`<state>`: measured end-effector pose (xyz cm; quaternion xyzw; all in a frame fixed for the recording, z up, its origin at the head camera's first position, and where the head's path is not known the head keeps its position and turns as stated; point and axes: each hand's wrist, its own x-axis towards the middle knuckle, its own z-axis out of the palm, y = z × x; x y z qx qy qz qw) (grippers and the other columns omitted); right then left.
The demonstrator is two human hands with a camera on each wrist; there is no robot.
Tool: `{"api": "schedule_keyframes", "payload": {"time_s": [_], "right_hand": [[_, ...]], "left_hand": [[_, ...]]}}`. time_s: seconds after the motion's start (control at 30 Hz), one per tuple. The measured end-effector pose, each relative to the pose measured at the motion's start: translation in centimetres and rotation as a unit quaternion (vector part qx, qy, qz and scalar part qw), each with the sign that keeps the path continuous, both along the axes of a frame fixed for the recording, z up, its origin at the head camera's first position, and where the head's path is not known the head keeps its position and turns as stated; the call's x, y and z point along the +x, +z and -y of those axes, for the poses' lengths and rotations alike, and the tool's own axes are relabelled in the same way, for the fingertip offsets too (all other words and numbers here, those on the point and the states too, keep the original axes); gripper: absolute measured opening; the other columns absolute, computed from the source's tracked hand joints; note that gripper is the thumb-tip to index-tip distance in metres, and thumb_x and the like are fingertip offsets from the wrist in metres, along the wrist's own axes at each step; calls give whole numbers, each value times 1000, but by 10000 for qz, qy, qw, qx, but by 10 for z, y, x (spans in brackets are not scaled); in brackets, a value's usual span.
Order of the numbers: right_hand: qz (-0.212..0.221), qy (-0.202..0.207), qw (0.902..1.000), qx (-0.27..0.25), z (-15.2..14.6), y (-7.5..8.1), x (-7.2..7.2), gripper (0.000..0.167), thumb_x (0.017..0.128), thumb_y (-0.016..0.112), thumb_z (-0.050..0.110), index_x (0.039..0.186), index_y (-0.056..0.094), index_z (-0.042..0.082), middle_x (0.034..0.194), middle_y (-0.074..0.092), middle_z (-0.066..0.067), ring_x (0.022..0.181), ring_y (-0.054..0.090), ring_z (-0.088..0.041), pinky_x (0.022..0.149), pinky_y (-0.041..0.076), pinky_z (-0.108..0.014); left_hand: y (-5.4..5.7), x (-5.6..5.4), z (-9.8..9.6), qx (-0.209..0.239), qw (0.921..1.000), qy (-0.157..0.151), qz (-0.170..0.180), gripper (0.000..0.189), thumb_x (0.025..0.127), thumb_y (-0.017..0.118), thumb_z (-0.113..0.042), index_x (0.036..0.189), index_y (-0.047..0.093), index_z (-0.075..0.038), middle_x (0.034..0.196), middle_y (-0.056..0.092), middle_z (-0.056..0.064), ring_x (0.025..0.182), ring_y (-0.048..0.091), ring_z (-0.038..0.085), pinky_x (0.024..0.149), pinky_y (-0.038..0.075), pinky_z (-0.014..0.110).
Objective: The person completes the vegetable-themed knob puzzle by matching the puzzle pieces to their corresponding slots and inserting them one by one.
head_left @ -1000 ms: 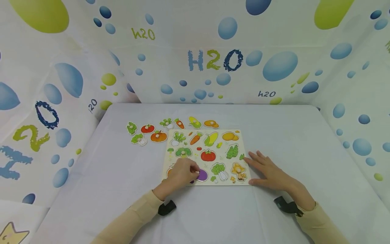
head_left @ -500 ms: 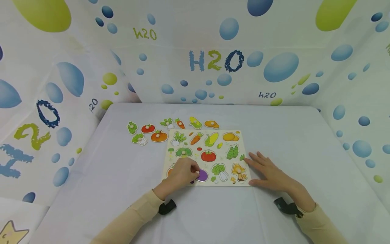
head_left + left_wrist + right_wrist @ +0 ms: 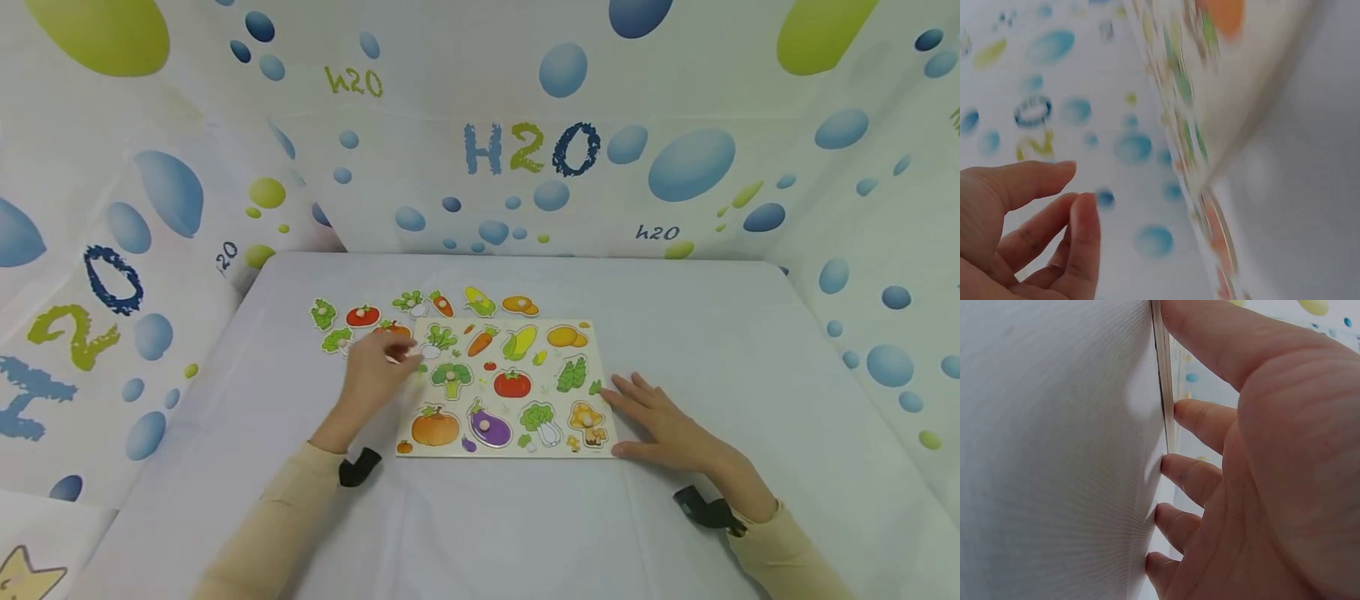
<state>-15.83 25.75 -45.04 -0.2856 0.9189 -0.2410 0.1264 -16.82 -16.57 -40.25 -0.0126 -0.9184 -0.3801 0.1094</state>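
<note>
My left hand (image 3: 375,371) hovers at the left edge of the vegetable puzzle board (image 3: 555,452), near the loose pumpkin piece (image 3: 393,327), which it partly covers. In the left wrist view, a gap shows between the thumb and the fingers of that hand (image 3: 982,212), with nothing held. A knobbed eggplant piece (image 3: 498,435) sits in its slot at the board's front, as do a broccoli piece (image 3: 452,388) and a mushroom piece (image 3: 587,415). My right hand (image 3: 671,429) lies spread at the board's right edge, its thumb and index finger touching the side.
Beyond the board lie loose knobbed pieces: potato (image 3: 517,305), corn (image 3: 477,300), carrot (image 3: 439,300) and radish (image 3: 406,300). Farther left are the tomato (image 3: 358,317), asparagus (image 3: 322,315) and bok choy (image 3: 334,340) pieces. A patterned cloth (image 3: 495,75) stands behind the table.
My left hand has let go of the eggplant piece's knob and moved left and away from me, uncovering the board's pumpkin picture. The right hand stays in place.
</note>
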Motion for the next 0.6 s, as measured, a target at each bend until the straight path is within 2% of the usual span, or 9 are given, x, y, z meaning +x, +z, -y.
{"api": "schedule_keyframes", "payload": {"time_s": [0.07, 0.13, 0.2, 0.27, 0.33, 0.43, 0.6], "right_hand": [[-3, 7, 10000, -4, 0, 0, 0, 81, 83, 72, 46, 150, 39, 15, 160, 25, -19, 148, 10, -45, 113, 12, -68], [-8, 17, 10000, -18, 0, 1, 0, 81, 83, 72, 46, 150, 39, 15, 160, 25, -19, 148, 10, -46, 113, 12, -68], [-25, 31, 10000, -13, 0, 0, 0, 80, 83, 72, 46, 150, 39, 16, 160, 25, -19, 147, 11, -46, 113, 12, -68], [-43, 45, 10000, -3, -1, 0, 0, 80, 84, 71, 46, 150, 39, 16, 159, 25, -19, 147, 11, -46, 113, 12, -68], [-69, 56, 10000, -9, -1, 0, -1, 80, 84, 72, 46, 150, 39, 16, 159, 25, -20, 147, 12, -47, 112, 13, -69], [-84, 64, 9999, -16, -1, 0, -1, 80, 84, 72, 46, 150, 39, 16, 159, 25, -20, 147, 12, -47, 112, 13, -69], [-71, 51, 10000, -17, -2, 0, -1, 80, 84, 71, 47, 150, 38, 17, 160, 25, -19, 147, 11, -47, 112, 13, -69]], "left_hand": [[3, -10, 22, 91, 9986, 489, -177, 23, 83, 74, -7, 103, 72, 4, 92, 70, 21, 84, 66, 31, 72, 48, 33], [3, -19, 42, 172, 9953, 937, -184, 24, 86, 72, -8, 106, 72, 5, 96, 70, 22, 86, 66, 32, 72, 46, 28], [1, -26, 60, 333, 9909, 1303, -90, 25, 87, 71, -10, 108, 71, 4, 100, 70, 23, 89, 64, 32, 70, 43, 19], [-3, -31, 75, 462, 9872, 1523, 106, 28, 89, 70, -11, 112, 70, 4, 103, 69, 23, 91, 62, 31, 65, 42, 13], [-7, -35, 86, 512, 9845, 1638, 350, 30, 89, 69, -13, 115, 69, 3, 107, 68, 23, 94, 61, 30, 63, 40, 10], [-13, -37, 97, 370, 9829, 1659, 704, 35, 88, 70, -15, 116, 68, 4, 108, 67, 24, 96, 60, 32, 65, 41, 15], [-20, -40, 102, 66, 9812, 1574, 1118, 35, 87, 71, -15, 114, 68, 6, 106, 68, 26, 95, 61, 33, 65, 44, 22]]}}
